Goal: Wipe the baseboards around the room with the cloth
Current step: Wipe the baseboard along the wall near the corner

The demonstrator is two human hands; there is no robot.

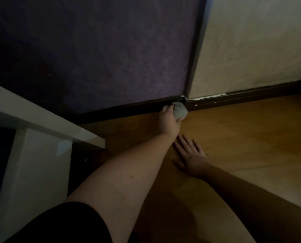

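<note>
Wiping at the inside corner, centre of the frame: left hand (167, 120) has its fingers curled round a bunched pale cloth (180, 111), pressed against the dark baseboard (128, 106) where purple wall (111, 50) meets cream wall (251, 41).

Risks (judgement):
- wadded cloth may ride over the corner joint and skip the seam
- pale chipped strip (207, 97) just right of the corner, along the baseboard's top edge, could snag fibres or flake further
- dim light, missed dust is likely

Right hand (190, 153) lies flat on the wood floor (251, 137), fingers straight and spread, holding nothing, bracing lower centre. White furniture (32, 146) sits at left.
</note>
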